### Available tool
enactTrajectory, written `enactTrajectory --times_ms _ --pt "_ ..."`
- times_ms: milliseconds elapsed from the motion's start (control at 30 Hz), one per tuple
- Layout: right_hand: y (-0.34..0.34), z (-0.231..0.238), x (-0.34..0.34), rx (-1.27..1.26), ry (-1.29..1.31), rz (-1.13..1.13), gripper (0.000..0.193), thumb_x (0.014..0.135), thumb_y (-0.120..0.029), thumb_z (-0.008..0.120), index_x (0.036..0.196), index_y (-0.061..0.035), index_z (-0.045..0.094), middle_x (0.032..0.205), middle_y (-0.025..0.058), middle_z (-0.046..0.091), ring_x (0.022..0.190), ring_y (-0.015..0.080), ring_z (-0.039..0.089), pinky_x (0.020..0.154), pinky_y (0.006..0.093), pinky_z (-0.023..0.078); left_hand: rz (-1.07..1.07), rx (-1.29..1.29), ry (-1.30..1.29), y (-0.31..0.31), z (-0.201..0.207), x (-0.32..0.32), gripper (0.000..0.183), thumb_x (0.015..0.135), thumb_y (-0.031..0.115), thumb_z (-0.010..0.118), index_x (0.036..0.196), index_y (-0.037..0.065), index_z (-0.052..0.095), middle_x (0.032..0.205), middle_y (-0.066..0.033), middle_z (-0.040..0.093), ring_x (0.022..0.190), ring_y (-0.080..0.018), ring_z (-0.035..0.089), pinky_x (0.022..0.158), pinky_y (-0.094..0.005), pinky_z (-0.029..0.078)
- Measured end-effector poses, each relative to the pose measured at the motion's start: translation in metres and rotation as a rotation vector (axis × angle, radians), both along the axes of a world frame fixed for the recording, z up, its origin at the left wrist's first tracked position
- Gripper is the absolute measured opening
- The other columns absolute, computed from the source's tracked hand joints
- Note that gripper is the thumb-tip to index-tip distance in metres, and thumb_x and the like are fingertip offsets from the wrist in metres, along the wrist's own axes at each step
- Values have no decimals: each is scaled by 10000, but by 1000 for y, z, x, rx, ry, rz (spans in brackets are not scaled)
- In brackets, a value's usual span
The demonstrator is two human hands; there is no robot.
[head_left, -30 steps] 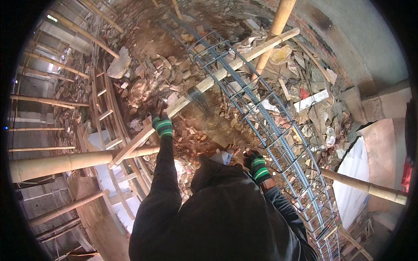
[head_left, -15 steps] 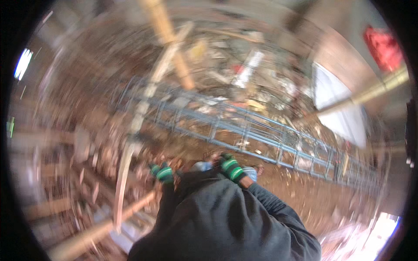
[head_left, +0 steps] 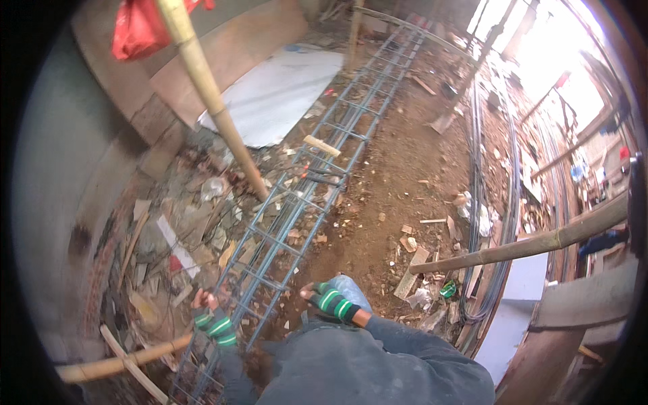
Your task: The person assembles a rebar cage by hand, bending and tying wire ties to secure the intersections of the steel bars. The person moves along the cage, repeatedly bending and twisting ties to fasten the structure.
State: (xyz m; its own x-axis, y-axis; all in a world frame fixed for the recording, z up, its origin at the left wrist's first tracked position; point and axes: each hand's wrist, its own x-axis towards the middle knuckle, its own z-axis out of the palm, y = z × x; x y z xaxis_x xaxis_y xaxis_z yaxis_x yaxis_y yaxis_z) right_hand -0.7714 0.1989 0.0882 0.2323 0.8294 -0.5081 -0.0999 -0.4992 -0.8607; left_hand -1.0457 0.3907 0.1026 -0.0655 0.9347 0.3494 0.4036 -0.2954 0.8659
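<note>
A long cage of tied steel reinforcing bars (head_left: 266, 279) runs from beside me toward the far end of the ground. My left hand (head_left: 214, 321), in a green-and-black striped fingerless glove, is at the cage's left side near its close end, fingers raised and apart with nothing seen in them. To the right of the cage is my right hand (head_left: 331, 301), gloved alike, its fingers curled; whatever they may hold is hidden. Part of a blue trouser leg (head_left: 349, 291) shows just beyond it. A short wooden piece (head_left: 322, 146) lies across the cage farther off.
A bamboo pole (head_left: 209, 91) slants beside the cage at left, near a white sheet (head_left: 277, 88) and a hanging red bag (head_left: 138, 34). Another bamboo pole (head_left: 526, 244) juts in from the right. Bundled steel bars (head_left: 476, 142) lie beyond it. Rubble covers the left ground.
My view has swung to the right, so the cage now runs away ahead instead of across. My hands are farther apart, the left one now beside the cage.
</note>
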Motion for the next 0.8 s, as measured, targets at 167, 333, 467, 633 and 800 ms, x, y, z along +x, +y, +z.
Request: enactTrajectory --times_ms 167,333,467,633,800 --pt "-33 -4 126 -72 24 -390 354 964 -295 699 1161 -1 690 908 85 731 785 157 679 710 311 558 -289 -153 -192 27 27 203 251 967 82 638 1208 17 665 1116 -85 662 1008 -172 616 920 -343 517" --pt "-65 0 219 -49 -305 -488 359 978 -325 684 1143 -6 682 938 72 739 795 147 682 720 320 549 -601 -139 -196 -19 14 333 230 979 125 646 1182 17 664 1076 -77 680 977 -166 632 869 -314 523" --pt "-83 22 260 -75 -189 -623 370 983 -361 668 1152 -32 687 919 71 728 766 142 651 732 328 527 -900 -469 -472 -43 -7 404 284 977 141 664 1236 26 646 1062 -87 687 848 -157 654 717 -315 555" --pt "-82 13 270 -30 -150 -776 338 984 -347 667 1115 -38 708 817 43 691 713 131 626 691 312 518 -958 -288 -242 -29 -24 495 299 972 139 679 1249 31 646 1044 -88 688 773 -139 643 663 -320 542" --pt "-86 -2 302 -113 88 -766 396 980 -362 663 1141 -1 684 819 38 672 679 113 612 655 309 507 -1045 -261 -370 42 -13 632 309 976 130 669 1266 26 639 985 -87 697 705 -124 599 576 -249 492"
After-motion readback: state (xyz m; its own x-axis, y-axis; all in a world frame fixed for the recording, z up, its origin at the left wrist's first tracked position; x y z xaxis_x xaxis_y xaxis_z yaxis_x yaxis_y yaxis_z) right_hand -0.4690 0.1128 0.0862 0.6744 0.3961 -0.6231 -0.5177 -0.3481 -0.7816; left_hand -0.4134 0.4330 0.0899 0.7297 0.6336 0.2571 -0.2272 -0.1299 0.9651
